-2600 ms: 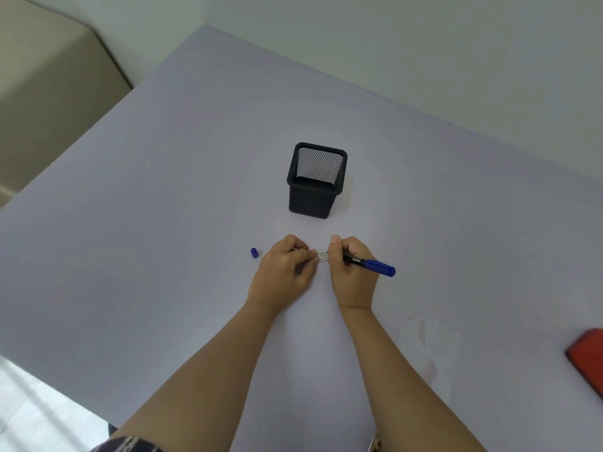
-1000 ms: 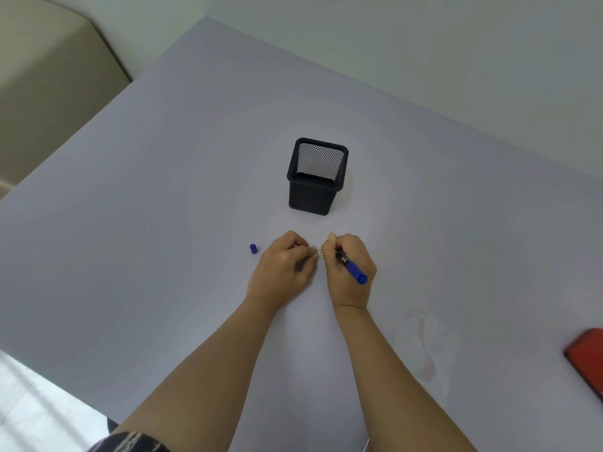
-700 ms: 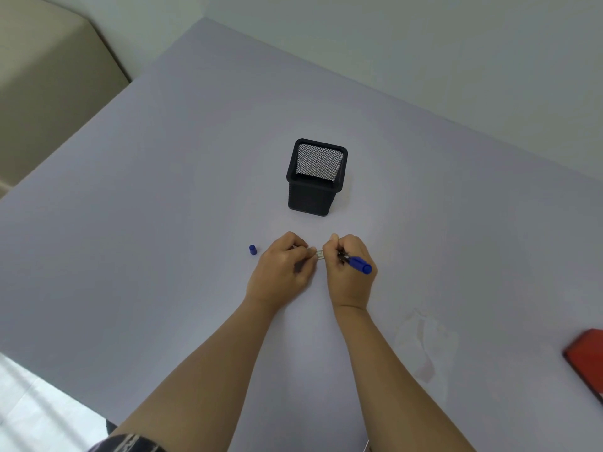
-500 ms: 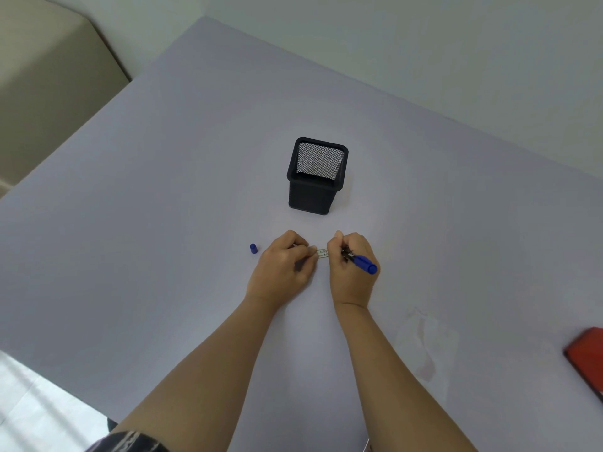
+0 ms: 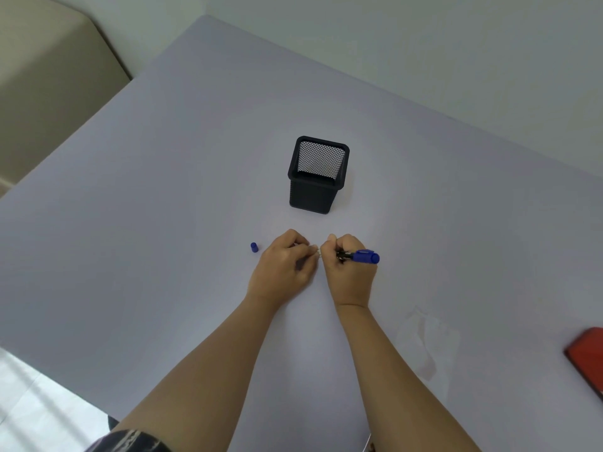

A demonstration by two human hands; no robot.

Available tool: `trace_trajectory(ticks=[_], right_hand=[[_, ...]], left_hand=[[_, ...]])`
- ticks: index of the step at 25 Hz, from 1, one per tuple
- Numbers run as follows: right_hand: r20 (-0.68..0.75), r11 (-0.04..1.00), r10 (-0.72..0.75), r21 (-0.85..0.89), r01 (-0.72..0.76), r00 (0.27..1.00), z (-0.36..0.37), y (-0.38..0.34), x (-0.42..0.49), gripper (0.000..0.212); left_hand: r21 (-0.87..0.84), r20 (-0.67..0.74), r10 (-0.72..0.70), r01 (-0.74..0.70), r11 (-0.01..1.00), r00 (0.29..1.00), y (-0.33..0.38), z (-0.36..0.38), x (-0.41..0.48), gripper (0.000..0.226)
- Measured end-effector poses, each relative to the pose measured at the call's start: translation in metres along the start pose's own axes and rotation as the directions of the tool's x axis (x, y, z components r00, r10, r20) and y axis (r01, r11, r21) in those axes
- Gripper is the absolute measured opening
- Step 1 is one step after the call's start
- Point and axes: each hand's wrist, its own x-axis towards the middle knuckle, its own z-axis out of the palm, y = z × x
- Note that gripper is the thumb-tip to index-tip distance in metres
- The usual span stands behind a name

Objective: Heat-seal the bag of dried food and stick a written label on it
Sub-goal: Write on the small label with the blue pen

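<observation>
My left hand [image 5: 283, 265] and my right hand [image 5: 349, 268] meet in the middle of the grey table [image 5: 163, 190]. Between their fingertips sits a small white label [image 5: 317, 253], mostly hidden by the fingers; my left hand pinches its left end. My right hand grips a blue marker [image 5: 363, 257], its barrel pointing right. The marker's blue cap [image 5: 254, 247] stands on the table just left of my left hand. A clear plastic bag [image 5: 425, 340] lies flat to the right of my right forearm.
A black mesh pen holder [image 5: 316, 176] stands upright behind my hands. A red object [image 5: 587, 357] lies at the right edge, partly cut off. The table's left edge runs diagonally, with a beige surface [image 5: 49, 76] beyond it.
The marker in my right hand has swung from pointing down-right to pointing right. My right hand has closed in on my left, covering more of the label. My left hand stays put.
</observation>
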Motion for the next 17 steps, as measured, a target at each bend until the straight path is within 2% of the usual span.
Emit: trace_trajectory(ticks=[4, 7, 11, 17], right_hand=[[0.015, 1.000, 0.025, 0.017, -0.026, 1.000, -0.0010, 0.0003, 0.0000, 0.040], [-0.033, 0.997, 0.065, 0.045, -0.063, 0.997, -0.0026, -0.0019, 0.0006, 0.035], [-0.005, 0.999, 0.039, 0.035, -0.039, 0.999, -0.0022, -0.0013, -0.0004, 0.038], [-0.041, 0.997, 0.064, 0.037, -0.062, 0.997, -0.0023, -0.0018, 0.0010, 0.035]], left_hand=[[-0.003, 0.001, 0.002, -0.002, 1.000, 1.000, -0.0004, 0.0005, 0.0003, 0.014], [0.001, -0.003, -0.002, 0.002, 1.000, 1.000, -0.0011, 0.0015, 0.0000, 0.012], [0.004, 0.001, -0.002, 0.002, 1.000, 1.000, -0.0019, 0.0020, 0.0002, 0.021], [0.014, -0.005, -0.010, 0.010, 1.000, 1.000, -0.0015, 0.0014, 0.0001, 0.013]])
